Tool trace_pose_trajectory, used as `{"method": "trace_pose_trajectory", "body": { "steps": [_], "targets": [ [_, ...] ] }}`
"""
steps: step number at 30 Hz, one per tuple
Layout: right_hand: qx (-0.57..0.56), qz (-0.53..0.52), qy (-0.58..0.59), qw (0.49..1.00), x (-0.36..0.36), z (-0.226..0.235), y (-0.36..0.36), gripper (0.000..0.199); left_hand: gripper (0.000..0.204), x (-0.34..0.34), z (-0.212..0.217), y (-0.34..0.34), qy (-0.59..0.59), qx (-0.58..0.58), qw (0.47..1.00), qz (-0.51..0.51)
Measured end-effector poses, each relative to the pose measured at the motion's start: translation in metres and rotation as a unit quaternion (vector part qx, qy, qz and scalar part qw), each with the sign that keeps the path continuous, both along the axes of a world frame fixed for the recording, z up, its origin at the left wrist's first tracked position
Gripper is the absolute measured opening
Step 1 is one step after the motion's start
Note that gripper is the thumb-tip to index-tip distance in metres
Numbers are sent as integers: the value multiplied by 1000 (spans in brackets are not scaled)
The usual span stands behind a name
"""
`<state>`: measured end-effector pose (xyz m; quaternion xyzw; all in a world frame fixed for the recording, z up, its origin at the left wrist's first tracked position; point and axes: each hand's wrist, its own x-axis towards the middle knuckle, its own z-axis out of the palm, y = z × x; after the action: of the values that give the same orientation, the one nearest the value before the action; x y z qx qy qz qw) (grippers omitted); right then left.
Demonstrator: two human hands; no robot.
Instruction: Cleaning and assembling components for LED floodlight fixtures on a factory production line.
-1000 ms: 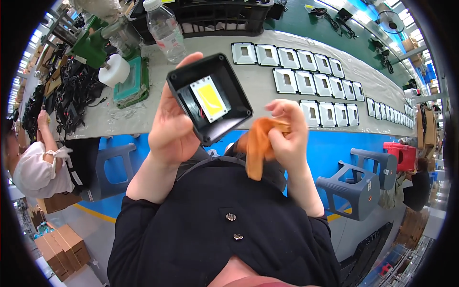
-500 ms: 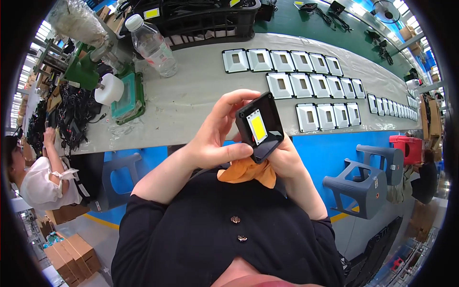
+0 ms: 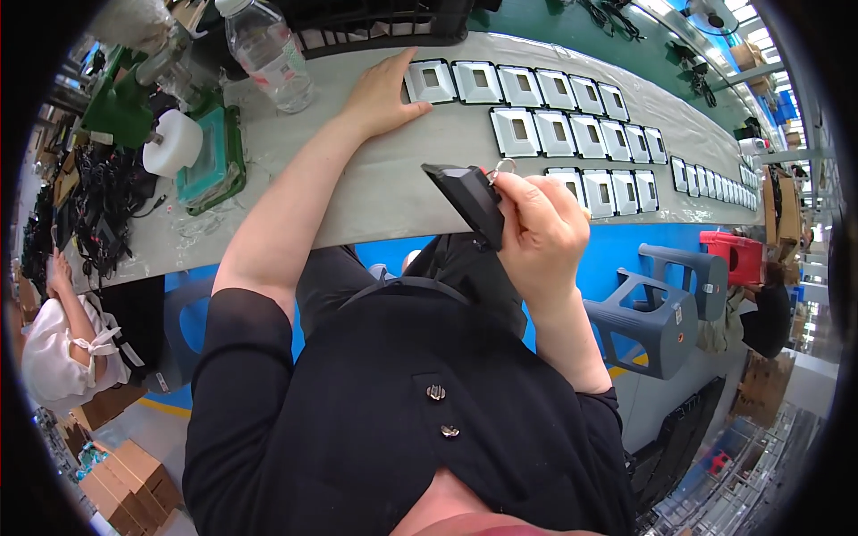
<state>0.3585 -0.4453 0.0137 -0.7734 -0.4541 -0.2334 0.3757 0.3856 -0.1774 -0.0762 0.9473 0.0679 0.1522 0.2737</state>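
My right hand (image 3: pixel 545 219) is closed on a black lamp housing (image 3: pixel 469 198), which it holds tilted above the table's near edge. A thin wire loop (image 3: pixel 503 168) with a bit of red shows at its fingertips. The housing's inside faces away from view. At the far side, my left hand (image 3: pixel 382 96) reaches across the table, thumb and fingers spread at the left edge of a silvery square reflector frame (image 3: pixel 433 82). That frame is the leftmost of the far row and still lies flat.
More reflector frames (image 3: pixel 516 131) lie in rows to the right. A water bottle (image 3: pixel 266 58) and a green hand press (image 3: pixel 210 156) stand at left, near tangled black cables (image 3: pixel 103 210). A black crate (image 3: pixel 375 27) sits behind. Grey stools (image 3: pixel 643 326) are at right; a co-worker (image 3: pixel 67 348) is at left.
My left hand let go of the housing and moved far and left to the reflector frame. The housing turned, hiding its yellow panel, and stays in my right hand. The orange cloth is out of sight.
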Motion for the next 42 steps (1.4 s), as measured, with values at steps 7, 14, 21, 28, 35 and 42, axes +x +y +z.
{"method": "trace_pose_trajectory", "body": {
  "steps": [7, 14, 21, 28, 35, 42],
  "targets": [
    [-70, 30, 131, 988, -14, -4, 19, 15, 88, -74, -3, 6, -22, -29, 999, 15],
    [-193, -9, 48, 980, -9, -13, 70, 12, 92, -185, 9, -21, -25, -58, 996, 63],
    [-428, -17, -35, 903, -50, 6, 132, 23, 95, -195, -4, -27, -85, -48, 988, 121],
    [-361, 25, -174, 916, -49, -7, 155, 6, 94, -199, -1, -29, -96, -55, 985, 131],
    [-307, 65, -139, 939, -58, -29, 136, 16, 72, -195, -5, -27, -127, 6, 985, 117],
    [-256, 66, 86, 960, -34, -2, 100, 32, 68, -194, -4, -27, -111, -13, 986, 121]
  ]
}}
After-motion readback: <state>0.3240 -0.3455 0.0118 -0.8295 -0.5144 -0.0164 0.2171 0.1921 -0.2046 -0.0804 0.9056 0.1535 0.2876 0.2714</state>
